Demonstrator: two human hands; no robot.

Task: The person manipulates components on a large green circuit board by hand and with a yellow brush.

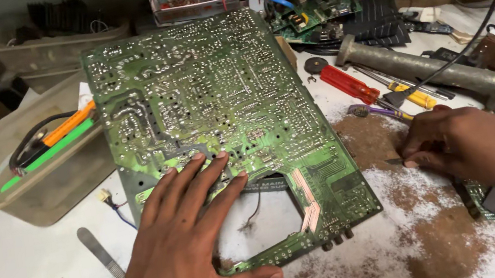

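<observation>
Left hand [187,239], its grip spread flat on the solder side of a green board [213,124] lying on the worktop [10,259], could be pricked, while right hand [464,142], grip pinched on a small blade [395,163], might slip.

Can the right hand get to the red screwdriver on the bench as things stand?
Probably yes. The right hand rests just below the red screwdriver, with only a small purple tool between them, and nothing covers the screwdriver.
</observation>
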